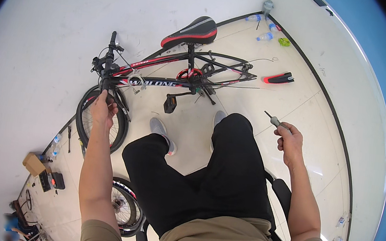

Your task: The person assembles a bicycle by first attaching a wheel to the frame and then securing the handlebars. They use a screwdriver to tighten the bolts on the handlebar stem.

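Observation:
A black and red bicycle [156,82] stands before me by the wall, its front wheel [83,123] turned to my left. My left hand [103,110] is at the near end of the black handlebar [107,71], its fingers curled around the grip end; part of the hold is hidden. Away to the right of the frame, my right hand [289,144] is closed around a screwdriver [274,121] with a grey-green handle, its shaft pointing up and left. The saddle [196,32] and a pedal [170,104] show on the bicycle.
A loose wheel [124,207] lies beside my chair [282,195]. A black-red mudguard piece [279,78] is on the tiles at right. Plastic bottles [265,36] lie in the far corner. An opened cardboard box [36,165] and tools sit at lower left.

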### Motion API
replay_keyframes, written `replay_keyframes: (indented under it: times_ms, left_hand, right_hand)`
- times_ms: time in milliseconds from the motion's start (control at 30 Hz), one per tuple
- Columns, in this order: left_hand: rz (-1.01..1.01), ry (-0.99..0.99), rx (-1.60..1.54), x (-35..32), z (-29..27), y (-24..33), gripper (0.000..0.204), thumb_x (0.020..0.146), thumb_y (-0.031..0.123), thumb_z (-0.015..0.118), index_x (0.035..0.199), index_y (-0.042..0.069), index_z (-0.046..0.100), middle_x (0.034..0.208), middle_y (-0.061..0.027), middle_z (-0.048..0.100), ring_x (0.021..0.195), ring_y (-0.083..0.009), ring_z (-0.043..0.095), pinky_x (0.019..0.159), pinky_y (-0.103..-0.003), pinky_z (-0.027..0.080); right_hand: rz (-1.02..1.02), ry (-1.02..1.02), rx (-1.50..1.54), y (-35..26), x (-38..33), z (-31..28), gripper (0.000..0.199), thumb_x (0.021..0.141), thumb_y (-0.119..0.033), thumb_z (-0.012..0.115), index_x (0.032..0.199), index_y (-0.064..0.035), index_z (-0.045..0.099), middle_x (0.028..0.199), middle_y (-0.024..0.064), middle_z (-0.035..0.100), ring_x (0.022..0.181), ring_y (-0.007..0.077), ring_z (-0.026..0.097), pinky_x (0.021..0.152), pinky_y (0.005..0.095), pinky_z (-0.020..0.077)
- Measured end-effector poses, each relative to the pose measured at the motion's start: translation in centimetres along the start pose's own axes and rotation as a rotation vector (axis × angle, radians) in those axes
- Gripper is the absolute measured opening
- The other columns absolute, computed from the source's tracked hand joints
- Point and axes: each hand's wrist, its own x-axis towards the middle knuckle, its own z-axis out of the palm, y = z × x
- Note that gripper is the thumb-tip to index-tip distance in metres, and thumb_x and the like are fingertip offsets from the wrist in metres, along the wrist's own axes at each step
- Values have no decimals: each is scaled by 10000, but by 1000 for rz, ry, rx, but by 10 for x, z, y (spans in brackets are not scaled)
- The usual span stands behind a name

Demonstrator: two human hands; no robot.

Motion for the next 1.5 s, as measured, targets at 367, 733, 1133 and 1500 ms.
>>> replay_keyframes:
  times_ms: [367, 733, 1133, 1500]
  left_hand:
    - [-48, 21, 170, 9, -1, 9, 336, 1011, 388, 616, 890, 77, 575, 684, -34, 554, 412, -101, 402, 367, -285, 287]
    - [-14, 74, 148, 11, 4, 1, 351, 973, 399, 671, 1052, 64, 604, 661, -10, 542, 443, -101, 450, 372, -268, 319]
    - [68, 61, 92, 0, 3, -5, 524, 961, 404, 684, 1314, 35, 568, 763, -19, 596, 501, -102, 528, 386, -258, 377]
    - [119, 18, 197, 20, -5, -14, 451, 982, 380, 634, 1229, 2, 634, 662, -8, 553, 431, -94, 440, 369, -274, 327]
  right_hand:
    - [12, 12, 0, 2, 2, 0, 417, 890, -120, 661, 1246, 75, 570, 880, 94, 644, 556, 80, 447, 473, 253, 353]
    - [-10, -2, -25, 9, 9, -1, 405, 900, -139, 662, 1236, 70, 576, 894, 118, 656, 549, 94, 462, 465, 256, 357]
    - [3, 18, -72, 14, 14, -1, 364, 923, -148, 655, 1221, 47, 580, 895, 112, 654, 549, 83, 447, 460, 246, 351]
    - [-7, 2, -102, 20, 17, 1, 373, 916, -160, 654, 1221, 45, 593, 882, 116, 665, 533, 86, 447, 453, 244, 352]
